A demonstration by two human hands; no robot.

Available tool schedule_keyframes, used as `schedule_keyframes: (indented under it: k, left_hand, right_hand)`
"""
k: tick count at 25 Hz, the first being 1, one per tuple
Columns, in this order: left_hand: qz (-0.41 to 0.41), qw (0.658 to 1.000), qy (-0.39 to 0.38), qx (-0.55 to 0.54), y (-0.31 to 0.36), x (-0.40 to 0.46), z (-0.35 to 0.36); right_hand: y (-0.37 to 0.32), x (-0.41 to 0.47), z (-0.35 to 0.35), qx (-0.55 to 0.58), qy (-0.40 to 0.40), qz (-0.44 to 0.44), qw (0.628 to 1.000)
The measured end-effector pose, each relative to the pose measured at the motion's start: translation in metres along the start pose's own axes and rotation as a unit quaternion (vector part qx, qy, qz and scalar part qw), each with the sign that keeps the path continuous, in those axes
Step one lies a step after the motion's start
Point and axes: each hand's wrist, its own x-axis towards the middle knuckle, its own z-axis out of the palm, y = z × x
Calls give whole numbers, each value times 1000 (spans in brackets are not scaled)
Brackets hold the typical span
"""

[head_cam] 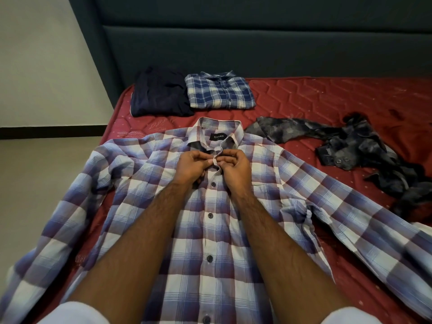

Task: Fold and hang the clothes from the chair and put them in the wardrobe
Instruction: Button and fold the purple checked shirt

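Fingers of both the left hand (191, 166) and the right hand (233, 167) curl tight, pinching the placket just below the collar of the plaid shirt (210, 230) spread on the bed (327, 99).

- Bare red mattress (327, 99) lies open at the far right, below the headboard (257, 43).
- 2 folded garments, a navy one (159, 92) and a blue checked shirt (219, 93), block the far left.
- The crumpled dark garment (364, 146) obstructs the right side.
- The spread plaid shirt (210, 230) covers the near mattress.
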Motion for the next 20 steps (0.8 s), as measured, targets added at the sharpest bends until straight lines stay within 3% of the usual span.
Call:
schedule_keyframes:
  k: [9, 20]
  left_hand:
    - [-30, 999, -27, 26, 11, 3, -4]
    - [-33, 998, -5, 59, 6, 8, -3]
  right_hand:
    - [2, -4, 3, -129, 13, -61, 990]
    - [4, 1, 0, -105, -11, -40, 994]
